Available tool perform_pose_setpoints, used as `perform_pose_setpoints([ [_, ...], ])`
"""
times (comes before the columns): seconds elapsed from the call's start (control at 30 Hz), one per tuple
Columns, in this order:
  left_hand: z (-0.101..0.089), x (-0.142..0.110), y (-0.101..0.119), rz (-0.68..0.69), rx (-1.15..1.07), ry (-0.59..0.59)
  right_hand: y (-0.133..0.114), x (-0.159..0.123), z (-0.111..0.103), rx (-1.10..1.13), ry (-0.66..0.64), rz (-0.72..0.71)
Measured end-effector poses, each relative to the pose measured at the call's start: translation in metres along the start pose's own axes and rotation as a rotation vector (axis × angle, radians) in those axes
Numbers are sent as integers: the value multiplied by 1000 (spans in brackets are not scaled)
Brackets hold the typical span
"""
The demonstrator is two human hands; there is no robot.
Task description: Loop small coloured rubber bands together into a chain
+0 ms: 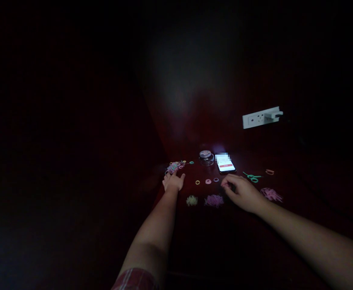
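My left hand (173, 182) is open, palm down, fingers apart at the near edge of a mixed heap of small coloured elastic bands (176, 166). My right hand (241, 192) is closed, its fingertips drawn together over the dark tabletop; what sits in them, if anything, cannot be made out. Left of it lie a purple ring (216, 180), a pink ring (208, 181) and a yellow ring (197, 182), in a row. Nearer are a purple pile of bands (214, 200) and a pale yellow pile (192, 200). A pink pile (272, 194) lies right of my right hand.
A transparent lidded jar (207, 159) stands at the back beside a lit phone (227, 165). Green scissors (252, 177) and a pinkish band-like item (269, 172) lie to the right. A wall socket (259, 118) holds a white plug. The surroundings are very dark.
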State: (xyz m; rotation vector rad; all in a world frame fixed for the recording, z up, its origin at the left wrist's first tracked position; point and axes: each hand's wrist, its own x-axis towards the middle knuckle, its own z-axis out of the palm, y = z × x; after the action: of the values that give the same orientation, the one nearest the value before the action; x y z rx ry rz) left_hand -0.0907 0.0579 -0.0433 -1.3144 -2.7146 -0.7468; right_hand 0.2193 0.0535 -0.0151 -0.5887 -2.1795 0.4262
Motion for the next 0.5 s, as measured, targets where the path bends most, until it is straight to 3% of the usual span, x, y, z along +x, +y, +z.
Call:
perform_pose_setpoints([
  [0.27, -4, -4, -1, 24, -91, 62, -2, 1, 1, -13, 3, -15],
  [0.5, -6, 4, -16, 38, -401, 95, -5, 1, 0, -25, -10, -16],
])
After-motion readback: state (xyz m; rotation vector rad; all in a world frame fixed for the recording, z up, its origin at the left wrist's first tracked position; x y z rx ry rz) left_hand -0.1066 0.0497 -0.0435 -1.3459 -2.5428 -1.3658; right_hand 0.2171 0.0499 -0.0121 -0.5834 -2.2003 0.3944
